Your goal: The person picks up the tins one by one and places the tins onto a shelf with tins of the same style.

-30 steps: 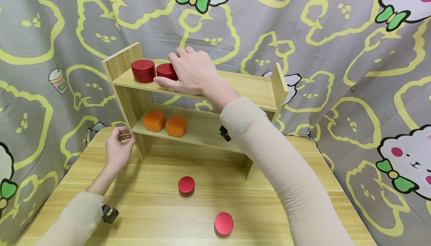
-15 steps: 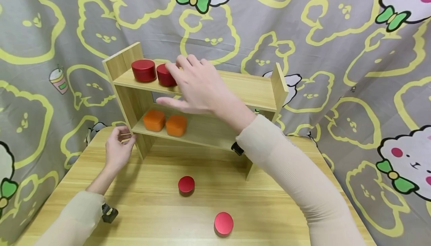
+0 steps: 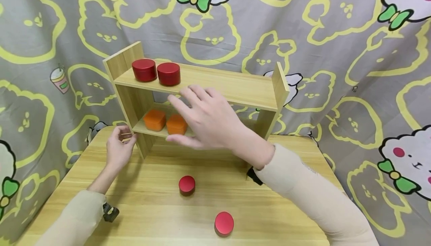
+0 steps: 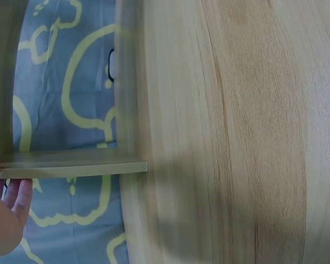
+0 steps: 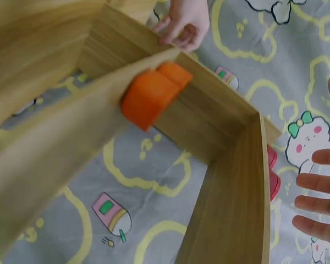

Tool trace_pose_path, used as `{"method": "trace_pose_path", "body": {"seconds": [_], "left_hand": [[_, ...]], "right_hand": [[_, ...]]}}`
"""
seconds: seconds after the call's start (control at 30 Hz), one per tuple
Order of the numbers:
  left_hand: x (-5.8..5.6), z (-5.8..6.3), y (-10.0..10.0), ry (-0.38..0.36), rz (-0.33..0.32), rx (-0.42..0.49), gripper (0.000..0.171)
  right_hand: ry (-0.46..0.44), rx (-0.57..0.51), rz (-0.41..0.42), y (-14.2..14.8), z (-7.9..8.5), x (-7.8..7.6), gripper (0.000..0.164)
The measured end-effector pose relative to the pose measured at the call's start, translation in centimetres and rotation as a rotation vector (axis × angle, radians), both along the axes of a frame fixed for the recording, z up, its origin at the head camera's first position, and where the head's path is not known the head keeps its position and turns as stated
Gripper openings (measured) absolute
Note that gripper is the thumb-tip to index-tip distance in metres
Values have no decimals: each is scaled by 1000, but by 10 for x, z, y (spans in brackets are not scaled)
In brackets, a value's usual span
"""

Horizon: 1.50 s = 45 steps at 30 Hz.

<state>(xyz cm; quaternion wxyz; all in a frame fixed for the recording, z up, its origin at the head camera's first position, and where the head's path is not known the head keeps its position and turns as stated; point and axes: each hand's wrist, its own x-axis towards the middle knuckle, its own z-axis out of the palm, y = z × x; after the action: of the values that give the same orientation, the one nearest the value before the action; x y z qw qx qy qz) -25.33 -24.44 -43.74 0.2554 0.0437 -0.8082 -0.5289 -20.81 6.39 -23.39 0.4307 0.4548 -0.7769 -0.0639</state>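
A two-tier wooden shelf (image 3: 215,85) stands on the table. My left hand (image 3: 120,146) pinches the front edge of its left side panel (image 4: 71,169), thumb on one face and fingers on the other. My right hand (image 3: 208,120), fingers spread and holding nothing, hovers before the lower tier. Side by side on the upper tier's left end sit two round red tins (image 3: 144,70). Below them are two orange rounded-square boxes (image 3: 155,120), the right one partly overlapped by my right hand in the head view.
Two more round red tins, a nearer one (image 3: 223,223) and a farther one (image 3: 186,185), rest on the wooden table (image 3: 151,216) in front of the shelf. A patterned grey curtain (image 3: 215,21) hangs behind and at both sides.
My right hand has left the right-hand tin on the upper tier and come down toward me, its fingers spreading. That tin now shows fully. The left hand keeps its place.
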Motion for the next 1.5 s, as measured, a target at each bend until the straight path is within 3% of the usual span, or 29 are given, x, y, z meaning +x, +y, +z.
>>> {"method": "trace_pose_path", "body": {"seconds": [0.47,0.8,1.03,1.37,1.5], "left_hand": [[-2,-1,-1,-1,-1,0,33],[-2,-1,-2,23,-1,13,31],[-1,-1,-2,2,-5,0,31],[0,-1,-2,-1,-8,-13,31],[0,-2,-1,-4,-1,-16,30]], "right_hand": [[-24,48,104,28,-53,38,81],[-87,96,143,47,-108,61,81],[-122,127,169,59,-152,69,78],[-286,259,100,84,-202,77,87],[-294,305,97,95,-219,75,86]]}}
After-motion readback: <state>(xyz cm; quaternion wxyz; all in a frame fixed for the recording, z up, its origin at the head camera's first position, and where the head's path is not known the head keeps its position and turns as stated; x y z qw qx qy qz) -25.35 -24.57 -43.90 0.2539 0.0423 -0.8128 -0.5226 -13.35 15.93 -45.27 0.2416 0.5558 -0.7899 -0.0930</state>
